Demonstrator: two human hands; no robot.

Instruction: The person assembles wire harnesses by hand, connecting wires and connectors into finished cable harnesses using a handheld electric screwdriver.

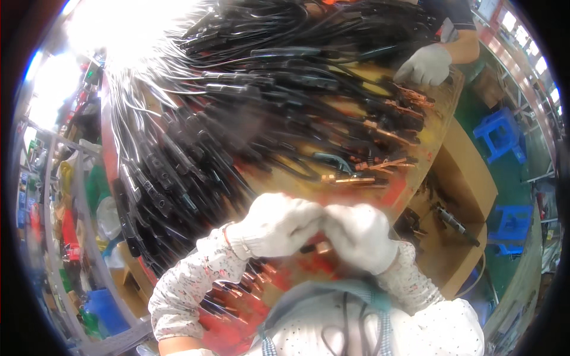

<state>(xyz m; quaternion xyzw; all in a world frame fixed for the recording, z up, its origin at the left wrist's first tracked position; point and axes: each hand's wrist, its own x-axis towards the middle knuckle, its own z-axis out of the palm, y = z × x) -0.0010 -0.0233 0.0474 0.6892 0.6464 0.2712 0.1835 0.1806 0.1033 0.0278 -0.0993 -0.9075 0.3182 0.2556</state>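
The left hand (pixel 276 225), gloved in white, is curling inward and meeting the right hand (pixel 362 237), likewise gloved, at the fingertips. Whether either is pinching anything cannot be told; the gloves are hiding the grasp. A small copper-coloured end (pixel 322 247) is showing just below the meeting fingers, over the counter (pixel 362 193). Black cables (pixel 172 181) are crowding the area beyond and to the left, and copper-coloured pieces (pixel 389 135) are lying ahead to the right. A co-worker's gloved hand (pixel 426 65) is resting near these. A cardboard box (pixel 466 169) is standing beside the counter. The copper-coloured end is appearing blurred, with something dark adjoining its left.
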